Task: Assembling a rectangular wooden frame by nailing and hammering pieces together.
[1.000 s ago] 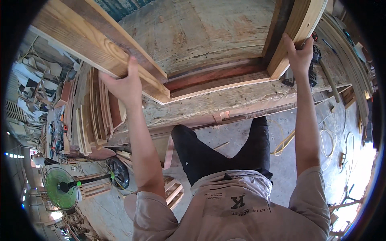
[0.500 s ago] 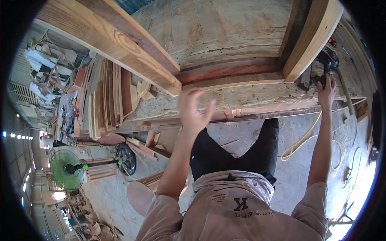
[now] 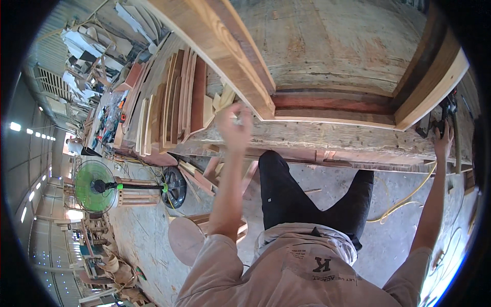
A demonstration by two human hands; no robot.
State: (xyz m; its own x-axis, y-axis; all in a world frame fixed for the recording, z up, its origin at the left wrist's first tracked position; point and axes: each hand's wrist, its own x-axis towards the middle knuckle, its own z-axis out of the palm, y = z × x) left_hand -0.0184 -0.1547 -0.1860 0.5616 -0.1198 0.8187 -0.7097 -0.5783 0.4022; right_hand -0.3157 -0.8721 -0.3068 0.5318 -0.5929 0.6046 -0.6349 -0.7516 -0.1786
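A wooden frame lies on the rough workbench, its corner joint towards me. My left hand hovers over the bench edge, just left of that corner. It is smeared by motion, with fingers partly curled; a small pale spot shows among them, too blurred to name. Far right, beside the frame's right rail, my right hand has its fingers on a black tool that looks like a nail gun. That tool rests on the bench, partly hidden by the hand and the rail.
Boards stand stacked on the bench at left, beside pale offcuts. A yellow hose hangs at right down to the floor. A green standing fan and a round wooden piece are at lower left.
My view has shifted, so the frame appears farther right. The left hand has moved left, from in front of the frame's corner to beside it, its fingers more curled. The right hand stays at the black tool.
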